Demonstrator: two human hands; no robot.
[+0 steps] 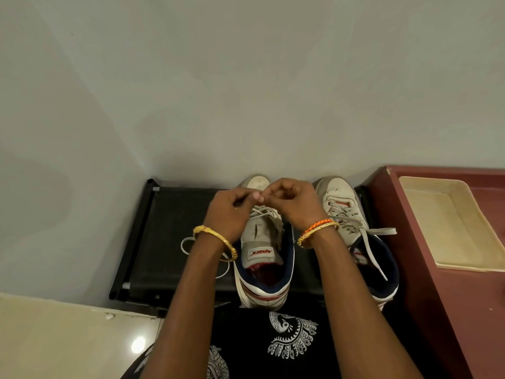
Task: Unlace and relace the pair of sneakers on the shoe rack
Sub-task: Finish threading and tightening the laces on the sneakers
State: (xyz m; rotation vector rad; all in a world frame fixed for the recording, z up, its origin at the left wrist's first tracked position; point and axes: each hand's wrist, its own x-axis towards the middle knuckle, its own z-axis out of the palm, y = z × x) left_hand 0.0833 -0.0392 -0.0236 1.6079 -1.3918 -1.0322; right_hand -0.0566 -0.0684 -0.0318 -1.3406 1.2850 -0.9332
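Two white sneakers with navy collars stand toes to the wall on a black shoe rack (164, 242). The left sneaker (262, 258) has most of its eyelets bare; its white lace (188, 246) trails off to the left over the rack. My left hand (229, 209) and my right hand (292, 201) meet fingertip to fingertip above its toe end, both with curled fingers pinching the lace. The right sneaker (352, 222) is laced, with loose ends lying across its opening.
A grey wall rises right behind the rack. A maroon cabinet (426, 283) stands close on the right with a cream tray (448, 225) on top. Beige tiled floor (68, 337) lies at the lower left. My black patterned clothing fills the bottom centre.
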